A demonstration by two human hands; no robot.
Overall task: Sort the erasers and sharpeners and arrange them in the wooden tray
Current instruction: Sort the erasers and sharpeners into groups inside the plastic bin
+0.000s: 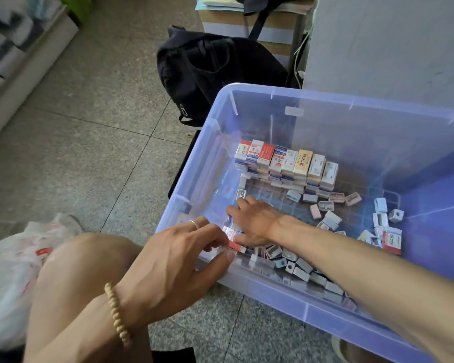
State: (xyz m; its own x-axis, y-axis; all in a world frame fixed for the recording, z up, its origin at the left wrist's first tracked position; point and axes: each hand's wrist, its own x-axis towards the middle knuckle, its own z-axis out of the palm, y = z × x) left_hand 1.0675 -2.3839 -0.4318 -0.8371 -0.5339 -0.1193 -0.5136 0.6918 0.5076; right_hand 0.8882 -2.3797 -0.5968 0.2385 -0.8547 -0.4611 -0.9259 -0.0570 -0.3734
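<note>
Erasers in paper sleeves stand in neat stacked rows against the far side of the floor of a clear blue plastic bin, which sits on a speckled tiled floor. Loose sharpeners, small pale blocks, lie scattered on the bin's floor nearer the person and toward its right side, and more of them are heaped along the bin's near wall under the right forearm. No wooden tray shows in this view. The right hand reaches across inside the bin toward its near left corner, palm down with fingers spread and fairly straight, resting on the items there. The left hand, wearing a ring and a beaded bracelet at the wrist, comes over the bin's near left rim and pinches a red-and-white sleeved eraser between thumb and fingers, just beside the right hand. A bare knee rises left of the bin, with a white plastic bag beyond it. Behind the bin's far left corner lies a black backpack, and cardboard boxes stand farther back.
</note>
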